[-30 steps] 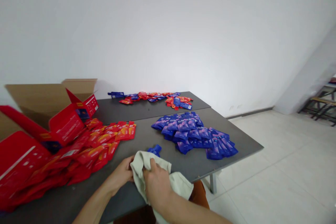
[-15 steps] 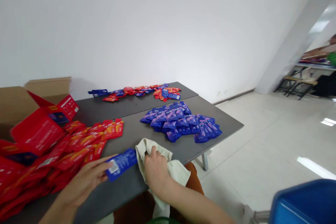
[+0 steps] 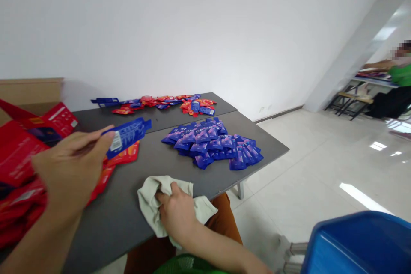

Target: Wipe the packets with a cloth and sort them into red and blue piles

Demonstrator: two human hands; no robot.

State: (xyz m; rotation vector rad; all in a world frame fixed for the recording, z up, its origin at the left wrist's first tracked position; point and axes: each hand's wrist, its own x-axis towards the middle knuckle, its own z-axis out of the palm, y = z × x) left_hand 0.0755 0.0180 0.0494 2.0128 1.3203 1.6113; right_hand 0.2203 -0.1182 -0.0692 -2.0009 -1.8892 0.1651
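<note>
My left hand (image 3: 75, 158) is raised over the left part of the table. Its thumb and fingers pinch one end of a flat blue packet (image 3: 130, 135) with a white barcode label. My right hand (image 3: 178, 209) rests near the table's front edge, its fingers closed into a pale cream cloth (image 3: 149, 199) that bunches around them and hangs over the edge. Below and behind the left hand lie red packets (image 3: 105, 175), partly hidden by the hand and forearm. Beyond the cloth is a spread pile of blue-purple packets (image 3: 205, 139).
Red printed boxes (image 3: 19, 152) and an open cardboard carton (image 3: 35, 90) stand at the left. Mixed red and blue packets (image 3: 160, 102) lie along the back of the grey table (image 3: 135, 175). A blue bin (image 3: 359, 244) is at lower right; a person in green (image 3: 401, 75) sits far right.
My left hand has lifted the blue packet up and away from the cloth, toward the back left. My right hand has lowered slightly to the left with the cloth. The view has shifted too.
</note>
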